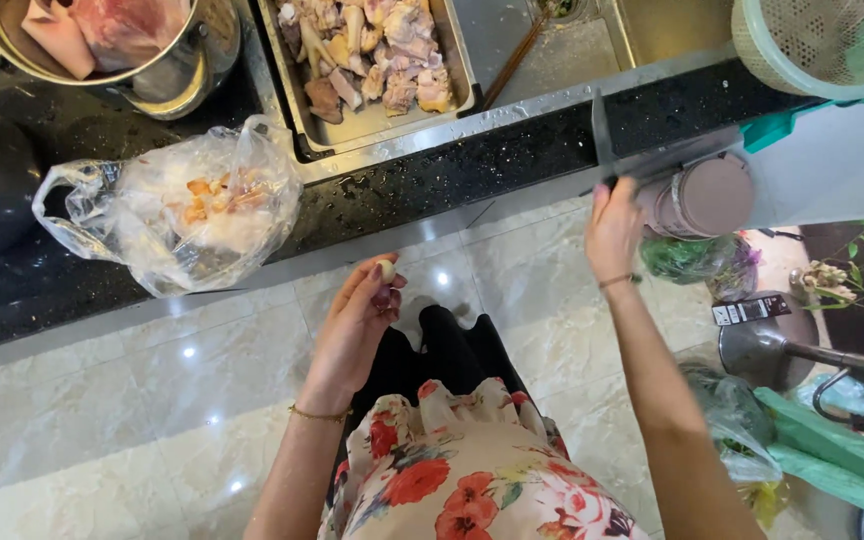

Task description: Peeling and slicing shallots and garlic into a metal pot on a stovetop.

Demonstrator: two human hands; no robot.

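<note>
The left hand [357, 320] hangs off the counter's [72, 290] front edge, above the tiled floor, fingertips pinched together on one small pale clove [385, 269]. The right hand [613, 226] is wrapped shut around the handle of one knife [602, 130], whose blade stands up over the counter's front edge. One clear plastic bag [187, 205] lies on the counter at that edge, left of both hands. Behind it sit one tray [372, 125] of cut meat and one steel pot [167, 75].
</note>
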